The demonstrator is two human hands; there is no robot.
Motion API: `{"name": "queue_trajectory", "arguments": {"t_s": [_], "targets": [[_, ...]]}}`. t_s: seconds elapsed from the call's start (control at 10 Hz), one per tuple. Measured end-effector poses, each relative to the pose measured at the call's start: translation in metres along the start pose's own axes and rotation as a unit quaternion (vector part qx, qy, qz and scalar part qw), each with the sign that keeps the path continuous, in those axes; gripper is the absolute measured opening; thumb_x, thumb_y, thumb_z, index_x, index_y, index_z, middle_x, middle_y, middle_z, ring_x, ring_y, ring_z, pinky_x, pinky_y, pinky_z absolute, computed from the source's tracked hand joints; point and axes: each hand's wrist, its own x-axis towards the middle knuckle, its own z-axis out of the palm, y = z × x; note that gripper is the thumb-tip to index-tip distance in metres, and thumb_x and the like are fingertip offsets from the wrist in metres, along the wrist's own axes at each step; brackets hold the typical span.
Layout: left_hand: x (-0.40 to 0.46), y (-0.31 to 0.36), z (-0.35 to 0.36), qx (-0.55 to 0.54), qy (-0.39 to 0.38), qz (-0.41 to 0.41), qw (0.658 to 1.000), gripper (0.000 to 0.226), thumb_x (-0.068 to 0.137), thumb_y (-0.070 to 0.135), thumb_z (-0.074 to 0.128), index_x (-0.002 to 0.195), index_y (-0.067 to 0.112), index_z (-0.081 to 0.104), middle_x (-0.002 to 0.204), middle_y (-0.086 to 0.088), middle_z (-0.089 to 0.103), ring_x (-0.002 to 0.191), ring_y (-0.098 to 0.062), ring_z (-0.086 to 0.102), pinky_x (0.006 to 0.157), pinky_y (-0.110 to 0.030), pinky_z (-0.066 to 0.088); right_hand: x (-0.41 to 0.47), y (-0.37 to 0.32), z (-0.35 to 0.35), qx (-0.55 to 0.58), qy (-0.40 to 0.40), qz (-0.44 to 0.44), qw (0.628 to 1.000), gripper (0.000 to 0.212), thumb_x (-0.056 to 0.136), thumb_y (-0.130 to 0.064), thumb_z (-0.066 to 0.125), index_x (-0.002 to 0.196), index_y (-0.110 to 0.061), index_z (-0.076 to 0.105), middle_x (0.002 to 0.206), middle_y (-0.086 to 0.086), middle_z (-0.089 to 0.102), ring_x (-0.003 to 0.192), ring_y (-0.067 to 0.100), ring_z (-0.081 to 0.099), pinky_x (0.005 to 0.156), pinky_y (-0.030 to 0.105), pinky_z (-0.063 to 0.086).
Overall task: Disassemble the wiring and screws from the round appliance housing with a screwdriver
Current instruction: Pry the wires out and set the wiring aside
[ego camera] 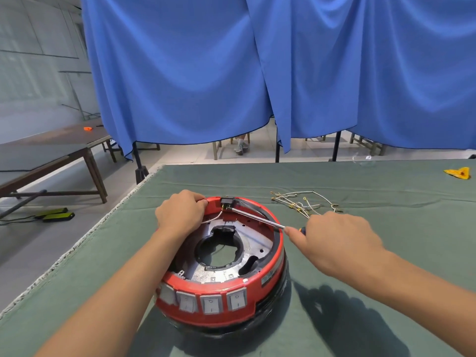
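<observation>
A round red and black appliance housing point(268, 276) lies open side up on the green cloth, with several grey rocker switches along its near wall. My left hand point(180, 215) grips the far left rim, and a white wire point(212, 219) runs out from under its fingers. My right hand point(332, 238) holds a screwdriver by its handle. The metal shaft point(257, 218) reaches left across the housing, its tip at a small black part point(228, 201) on the far rim.
A bundle of loose white wires point(304, 202) with terminals lies on the cloth just behind my right hand. A yellow scrap point(459, 173) sits at the far right. The table's left edge point(77, 248) drops to the floor. Blue curtains point(283, 73) hang behind.
</observation>
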Motion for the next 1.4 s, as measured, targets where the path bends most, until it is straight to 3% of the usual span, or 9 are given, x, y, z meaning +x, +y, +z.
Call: {"name": "queue_trajectory", "arguments": {"t_s": [0.3,0.5,0.6,0.8,0.9,1.3,1.4], "targets": [[-0.006,0.001,-0.004,0.006,-0.004,-0.042,0.999,0.027,0.094,0.040,0.049,0.112,0.036,0.068,0.110,-0.008,0.067,0.106,-0.036,0.058,0.079,-0.034,0.038,-0.003,-0.020,0.002,0.053,-0.016,0.030,0.998,0.056,0.100,-0.054,0.021,0.059,-0.020,0.036,0.059,-0.001,0.038,0.065,0.028,0.045,0.059,0.032,0.035],[-0.007,0.001,-0.006,0.008,-0.005,-0.036,0.999,0.028,0.094,0.039,0.047,0.112,0.035,0.068,0.112,-0.009,0.066,0.106,-0.036,0.058,0.077,-0.034,0.035,0.001,-0.022,0.002,0.046,-0.013,0.025,0.999,0.055,0.100,-0.051,0.022,0.058,-0.018,0.037,0.059,0.000,0.041,0.055,0.023,0.040,0.054,0.031,0.032],[-0.008,0.001,-0.006,0.004,-0.007,-0.031,0.999,0.028,0.094,0.038,0.047,0.111,0.034,0.069,0.110,-0.009,0.067,0.105,-0.036,0.058,0.076,-0.034,0.035,0.002,-0.024,0.001,0.040,-0.007,0.015,0.999,0.051,0.101,-0.045,0.026,0.058,-0.018,0.030,0.060,0.000,0.039,0.062,0.027,0.045,0.057,0.032,0.036],[-0.009,0.000,-0.005,0.002,-0.002,-0.030,1.000,0.027,0.094,0.037,0.047,0.108,0.034,0.069,0.107,-0.008,0.067,0.103,-0.035,0.058,0.075,-0.034,0.033,0.004,-0.025,0.005,0.016,-0.008,-0.001,1.000,0.045,0.102,-0.035,0.029,0.061,-0.018,0.025,0.061,0.000,0.039,0.051,0.022,0.036,0.049,0.028,0.030],[-0.009,0.001,-0.005,0.003,-0.001,-0.029,1.000,0.027,0.094,0.037,0.046,0.109,0.034,0.069,0.107,-0.008,0.067,0.103,-0.035,0.058,0.075,-0.034,0.032,0.003,-0.025,0.006,0.025,-0.008,0.005,1.000,0.043,0.102,-0.031,0.033,0.062,-0.019,0.023,0.062,0.000,0.039,0.051,0.022,0.035,0.051,0.029,0.035],[-0.009,-0.001,-0.006,0.016,-0.005,-0.009,1.000,0.027,0.094,0.036,0.044,0.103,0.033,0.070,0.103,-0.008,0.067,0.100,-0.035,0.058,0.074,-0.034,0.033,0.004,-0.027,0.003,0.041,-0.018,0.009,0.999,0.045,0.101,-0.046,0.020,0.072,-0.018,0.040,0.063,-0.001,0.036,0.065,0.027,0.042,0.054,0.030,0.030],[-0.009,0.000,-0.005,0.014,-0.001,-0.012,1.000,0.027,0.094,0.036,0.045,0.105,0.034,0.069,0.103,-0.008,0.067,0.100,-0.035,0.058,0.073,-0.033,0.033,0.003,-0.028,0.000,0.038,-0.027,0.011,0.999,0.050,0.101,-0.048,0.020,0.066,-0.017,0.036,0.063,-0.001,0.035,0.068,0.027,0.043,0.058,0.032,0.033]]}}
